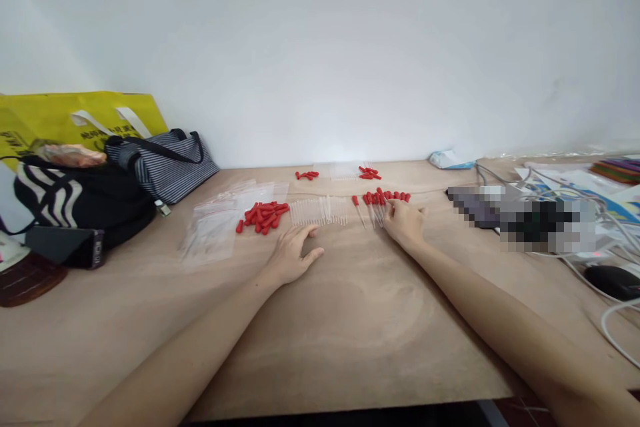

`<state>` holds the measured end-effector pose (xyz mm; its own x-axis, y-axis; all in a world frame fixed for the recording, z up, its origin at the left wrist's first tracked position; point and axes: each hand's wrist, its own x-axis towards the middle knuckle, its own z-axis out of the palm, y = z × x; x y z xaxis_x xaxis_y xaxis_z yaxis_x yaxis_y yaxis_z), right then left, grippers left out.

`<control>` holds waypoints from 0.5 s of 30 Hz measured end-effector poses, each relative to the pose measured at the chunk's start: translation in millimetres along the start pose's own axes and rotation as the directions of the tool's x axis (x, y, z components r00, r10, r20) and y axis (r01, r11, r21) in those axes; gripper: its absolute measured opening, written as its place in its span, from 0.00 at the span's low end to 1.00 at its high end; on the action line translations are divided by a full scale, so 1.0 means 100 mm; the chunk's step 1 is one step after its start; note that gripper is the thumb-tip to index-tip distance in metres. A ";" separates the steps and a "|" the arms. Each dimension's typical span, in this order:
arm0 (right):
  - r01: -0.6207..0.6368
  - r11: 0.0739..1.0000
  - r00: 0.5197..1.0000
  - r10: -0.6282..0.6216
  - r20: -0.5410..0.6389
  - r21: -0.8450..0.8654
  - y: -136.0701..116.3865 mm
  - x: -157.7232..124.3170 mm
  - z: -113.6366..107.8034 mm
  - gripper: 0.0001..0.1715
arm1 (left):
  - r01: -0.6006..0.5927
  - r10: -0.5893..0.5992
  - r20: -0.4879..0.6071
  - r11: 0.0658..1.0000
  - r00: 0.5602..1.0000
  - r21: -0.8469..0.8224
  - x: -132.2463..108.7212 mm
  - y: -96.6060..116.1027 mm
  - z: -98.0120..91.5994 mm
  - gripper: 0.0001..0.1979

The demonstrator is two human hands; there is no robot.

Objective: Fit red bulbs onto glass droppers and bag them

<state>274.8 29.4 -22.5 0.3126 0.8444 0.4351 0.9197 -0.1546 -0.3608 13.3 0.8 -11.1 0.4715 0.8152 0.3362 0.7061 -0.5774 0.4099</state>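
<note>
My left hand (296, 255) rests on the table with its fingers apart, holding nothing. Just beyond its fingertips lie a pile of loose red rubber bulbs (263, 215) and a row of clear glass tubes (319, 211). Over to the right, my right hand (404, 221) is closed, its fingertips pinched on a dropper among a row of red-capped glass droppers (376, 199). The fingers hide most of the dropper they hold. One dropper (356, 202) lies slightly apart at the left end of that row.
Clear plastic bags (213, 230) lie left of the bulbs. At the back are small red bulb groups (307, 175) beside another clear bag (343, 171). Bags, including a striped one (173, 163), crowd the left; cables (575, 267), papers and a black mouse (613, 281) occupy the right.
</note>
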 end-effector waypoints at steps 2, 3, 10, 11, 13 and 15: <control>-0.007 1.000 1.000 0.007 0.021 -0.021 -0.03 0.02 0.04 0.17 | 0.006 -0.006 0.002 1.000 1.000 -0.004 0.00 0.00 0.00 0.20; -0.008 0.999 0.999 0.009 0.034 -0.033 -0.05 0.02 0.06 0.17 | 0.007 -0.007 0.001 1.000 1.000 -0.005 0.00 0.00 0.01 0.19; 0.002 0.995 0.995 0.007 0.097 -0.099 -0.08 0.04 0.08 0.17 | -0.003 0.003 0.003 1.000 1.000 0.006 0.00 -0.01 0.01 0.17; 0.003 0.995 0.995 0.007 0.100 -0.099 -0.08 0.05 0.07 0.17 | -0.004 0.004 -0.002 1.000 1.000 0.016 0.00 -0.01 0.02 0.17; 0.005 0.996 0.995 0.004 0.096 -0.092 -0.07 0.04 0.07 0.17 | 0.012 -0.010 -0.022 0.998 1.000 0.064 0.00 -0.01 0.02 0.15; 0.016 0.997 0.997 -0.010 0.077 -0.077 -0.08 0.03 0.06 0.18 | 0.065 -0.056 -0.065 0.986 0.996 0.153 0.01 -0.03 0.01 0.12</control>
<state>267.4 36.4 -23.5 0.2844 0.8830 0.3735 0.9401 -0.1805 -0.2892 12.1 3.5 -12.5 0.3963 0.8417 0.3668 0.8080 -0.5094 0.2960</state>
